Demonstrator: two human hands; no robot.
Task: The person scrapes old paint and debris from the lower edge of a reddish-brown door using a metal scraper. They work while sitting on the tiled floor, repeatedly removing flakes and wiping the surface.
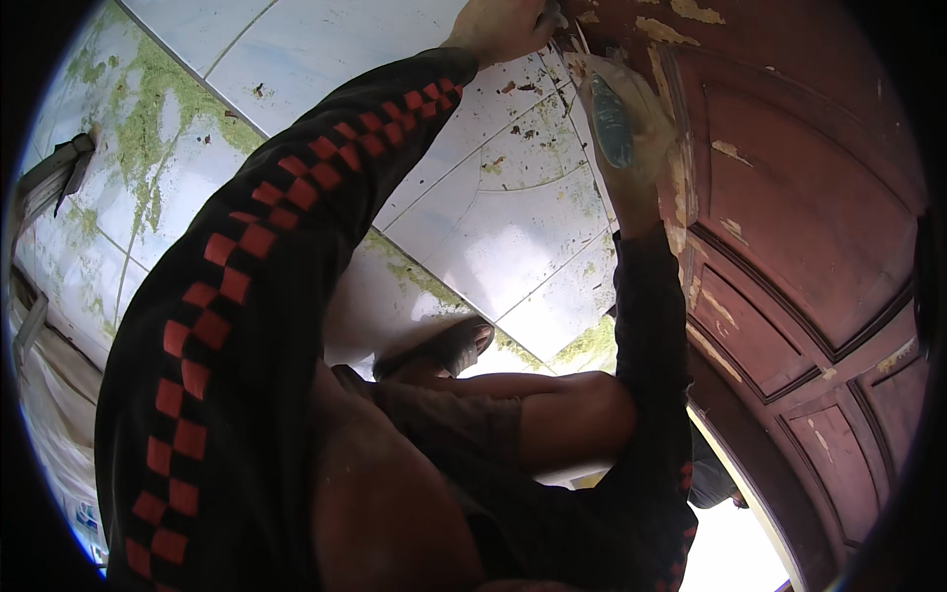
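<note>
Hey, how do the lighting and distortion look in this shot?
Head view: glare washes out part of the tiles; at lower right, the area beside the door is blown white; the door's edges bend toward the rim; the legs look dim.

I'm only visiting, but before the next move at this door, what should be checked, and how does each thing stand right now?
1. Handle held: ok. The right hand holds a green handle.
2. Left hand clear of the tool's far end: cannot tell. The left hand is close by, at the picture's upper edge.
3. Gloves on: not ok. Both hands are bare.
4. Door surface sound: not ok. The reddish-brown door shows chipped, pale patches.
5. Floor swept: not ok. Greenish dust and dark bits lie on the white tiles.
6. Door steady: cannot tell from this view.
</note>
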